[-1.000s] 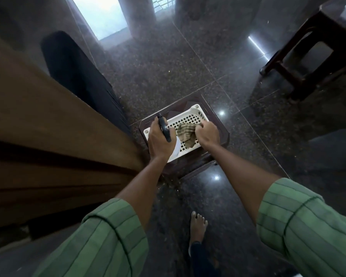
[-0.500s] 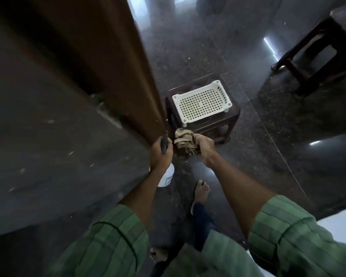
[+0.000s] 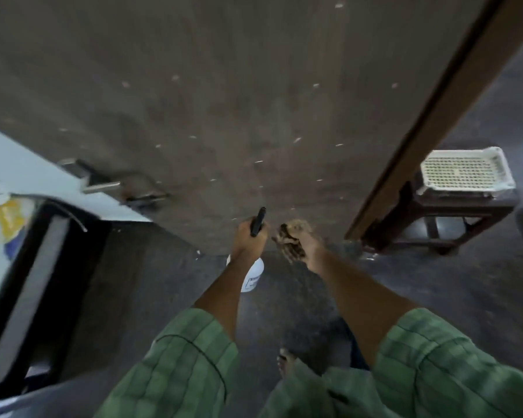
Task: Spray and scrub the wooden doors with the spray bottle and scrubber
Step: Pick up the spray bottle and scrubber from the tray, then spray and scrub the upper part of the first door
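Step in hand: tools carried to the wooden door (image 3: 224, 101), spraying not yet begun.
Head view: left hand (image 3: 249, 236) grips the spray bottle (image 3: 253, 274), nozzle toward the door; right hand (image 3: 307, 247) clutches the scrubber (image 3: 289, 238), just right of it. Next move, as judged: squeeze the trigger, then scrub the wetted panel.

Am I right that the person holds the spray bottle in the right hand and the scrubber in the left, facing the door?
Not quite: the head view shows the hands swapped. The left hand grips the spray bottle and the right hand holds the scrubber, facing the door.
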Tool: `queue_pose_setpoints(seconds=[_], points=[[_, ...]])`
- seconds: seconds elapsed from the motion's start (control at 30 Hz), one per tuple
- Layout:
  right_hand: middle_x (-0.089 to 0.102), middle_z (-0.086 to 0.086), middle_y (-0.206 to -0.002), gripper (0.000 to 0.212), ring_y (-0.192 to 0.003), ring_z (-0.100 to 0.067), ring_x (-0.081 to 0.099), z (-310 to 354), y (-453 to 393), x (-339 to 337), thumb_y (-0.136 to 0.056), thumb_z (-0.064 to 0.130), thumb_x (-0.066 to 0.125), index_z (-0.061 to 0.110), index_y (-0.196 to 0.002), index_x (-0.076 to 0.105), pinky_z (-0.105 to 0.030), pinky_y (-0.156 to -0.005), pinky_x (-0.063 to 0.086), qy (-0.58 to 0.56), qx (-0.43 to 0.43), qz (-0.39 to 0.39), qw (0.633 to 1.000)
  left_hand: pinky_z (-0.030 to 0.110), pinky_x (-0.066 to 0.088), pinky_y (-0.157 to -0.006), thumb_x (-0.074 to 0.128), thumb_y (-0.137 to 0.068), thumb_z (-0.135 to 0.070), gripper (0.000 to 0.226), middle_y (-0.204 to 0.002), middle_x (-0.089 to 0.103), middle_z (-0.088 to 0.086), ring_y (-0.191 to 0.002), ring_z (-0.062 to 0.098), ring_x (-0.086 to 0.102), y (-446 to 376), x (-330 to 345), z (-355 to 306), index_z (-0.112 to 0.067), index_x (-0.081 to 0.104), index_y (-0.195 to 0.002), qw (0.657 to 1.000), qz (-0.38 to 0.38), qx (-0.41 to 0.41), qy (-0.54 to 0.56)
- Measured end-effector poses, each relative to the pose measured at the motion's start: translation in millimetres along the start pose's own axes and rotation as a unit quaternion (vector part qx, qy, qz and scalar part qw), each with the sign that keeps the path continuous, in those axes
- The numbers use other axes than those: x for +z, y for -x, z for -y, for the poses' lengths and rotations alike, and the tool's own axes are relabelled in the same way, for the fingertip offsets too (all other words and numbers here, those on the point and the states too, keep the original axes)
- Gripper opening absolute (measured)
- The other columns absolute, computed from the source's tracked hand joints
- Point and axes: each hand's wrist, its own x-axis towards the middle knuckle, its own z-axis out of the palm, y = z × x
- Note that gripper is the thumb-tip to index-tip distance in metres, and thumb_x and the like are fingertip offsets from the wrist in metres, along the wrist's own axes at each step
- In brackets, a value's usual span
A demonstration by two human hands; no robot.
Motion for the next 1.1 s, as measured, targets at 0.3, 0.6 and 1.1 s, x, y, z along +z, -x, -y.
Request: queue_pose_setpoints(seconds=[0.3,0.6,1.1], points=[[0.066,-0.006,-0.124,0.037,-0.11,-0.028,0.066,0.8,24.7,134.7,-0.093,0.017,0.076,0.005,-0.127,0.065,-0.04,-0.1,0.052,0.292,-0.081,0.075,0.95,0.036,0.041,-0.069,0.068,-0.095,-0.023,0.015,-0.076,0.061,0.01,-0.073,0.029,0.057,-0.5,-132.1,8.7,-0.009,0.071,-0.091,0.999,-0.045,0.026,0.015],[0.069,-0.01,-0.122,0.027,-0.123,-0.035,0.061,71.4,59.5,226.4,-0.095,0.008,0.06,0.021,-0.112,0.077,-0.032,-0.092,0.047,0.61,-0.353,0.068,0.706,0.041,0.046,-0.068,0.065,-0.095,-0.024,0.018,-0.072,0.063,0.012,-0.071,0.036,0.061,0.1,-228.0,9.0,-0.011,0.065,-0.083,0.986,-0.161,0.025,0.044],[0.078,0.006,-0.082,0.005,-0.084,-0.01,0.072,126.1,205.3,414.2,-0.085,0.026,0.078,0.022,-0.085,0.081,-0.014,-0.06,0.05,0.258,-0.496,0.035,0.829,0.034,0.037,-0.058,0.05,-0.078,-0.037,0.024,-0.063,0.056,0.006,-0.06,0.029,0.05,7.0,-445.8,-71.0,-0.019,0.051,-0.061,0.957,-0.203,0.198,0.057]])
